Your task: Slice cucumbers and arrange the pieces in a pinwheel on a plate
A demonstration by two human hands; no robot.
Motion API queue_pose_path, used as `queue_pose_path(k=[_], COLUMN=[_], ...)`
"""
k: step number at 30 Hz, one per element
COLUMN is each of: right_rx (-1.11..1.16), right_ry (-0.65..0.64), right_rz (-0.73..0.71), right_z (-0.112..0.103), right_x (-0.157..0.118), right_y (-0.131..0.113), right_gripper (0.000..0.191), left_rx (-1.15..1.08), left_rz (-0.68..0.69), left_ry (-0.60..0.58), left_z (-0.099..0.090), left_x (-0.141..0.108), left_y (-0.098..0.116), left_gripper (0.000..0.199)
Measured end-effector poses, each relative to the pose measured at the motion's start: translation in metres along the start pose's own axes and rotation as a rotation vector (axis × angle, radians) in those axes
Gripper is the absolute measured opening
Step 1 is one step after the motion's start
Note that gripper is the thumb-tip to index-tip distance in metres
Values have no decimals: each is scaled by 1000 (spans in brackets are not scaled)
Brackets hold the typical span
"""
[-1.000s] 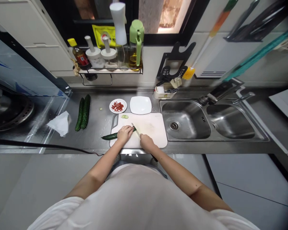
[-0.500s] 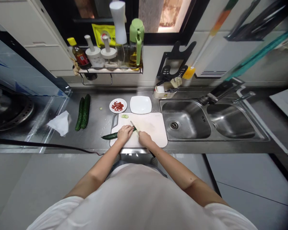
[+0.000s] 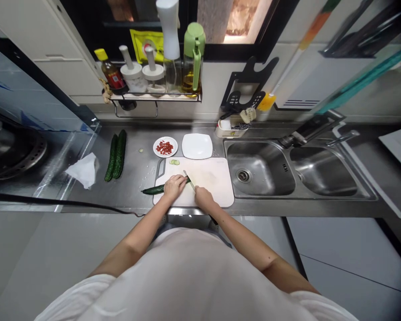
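Observation:
A white cutting board (image 3: 217,178) lies on the steel counter. My left hand (image 3: 174,186) presses a dark green cucumber (image 3: 153,190) down on it, with one end jutting past the board's left edge. My right hand (image 3: 203,197) is closed round the handle of a knife (image 3: 190,179), whose blade is at the cucumber's right end, close to my left fingers. A few pale cucumber slices (image 3: 174,162) lie near the board's top left. Behind the board are a white plate of chopped red pieces (image 3: 165,147) and a bare white square plate (image 3: 197,146).
Two whole cucumbers (image 3: 116,156) and a crumpled white cloth (image 3: 83,170) lie to the left. A double sink (image 3: 260,169) is on the right. A rack of bottles (image 3: 157,97) hangs behind, beside a small utensil holder (image 3: 232,132).
My right hand and the knife have shifted slightly to the right. My left hand stays on the cucumber. The whole view has moved a little.

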State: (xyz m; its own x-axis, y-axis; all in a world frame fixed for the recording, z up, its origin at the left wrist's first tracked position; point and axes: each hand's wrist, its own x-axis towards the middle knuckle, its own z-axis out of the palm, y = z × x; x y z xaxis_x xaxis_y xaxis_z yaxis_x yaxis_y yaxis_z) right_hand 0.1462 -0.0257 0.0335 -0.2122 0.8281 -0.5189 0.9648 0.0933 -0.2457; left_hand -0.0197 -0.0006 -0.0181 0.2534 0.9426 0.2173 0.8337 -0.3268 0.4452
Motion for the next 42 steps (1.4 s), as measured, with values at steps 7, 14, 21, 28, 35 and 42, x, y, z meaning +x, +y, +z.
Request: queue_pose_path(k=[7, 14, 21, 28, 35, 42], right_rx=[11, 41, 19, -4, -7, 23], right_ry=[-6, 30, 3, -16, -14, 16], right_rz=[-13, 7, 38, 42, 42, 20], right_z=[-11, -15, -10, -1, -2, -12], right_x=[10, 15, 3, -11, -9, 9], right_y=[-6, -16, -11, -2, -2, -11], right_gripper=[30, 33, 32, 28, 27, 29], left_rx=[4, 6, 4, 5, -10, -13], left_rz=[1, 8, 16, 19, 2, -16], left_ry=[4, 14, 27, 34, 24, 9], left_z=[1, 1, 0, 4, 5, 3], left_x=[0, -1, -1, -1, -2, -1], left_y=[-1, -1, 0, -3, -3, -2], left_gripper=[24, 24, 23, 23, 24, 24])
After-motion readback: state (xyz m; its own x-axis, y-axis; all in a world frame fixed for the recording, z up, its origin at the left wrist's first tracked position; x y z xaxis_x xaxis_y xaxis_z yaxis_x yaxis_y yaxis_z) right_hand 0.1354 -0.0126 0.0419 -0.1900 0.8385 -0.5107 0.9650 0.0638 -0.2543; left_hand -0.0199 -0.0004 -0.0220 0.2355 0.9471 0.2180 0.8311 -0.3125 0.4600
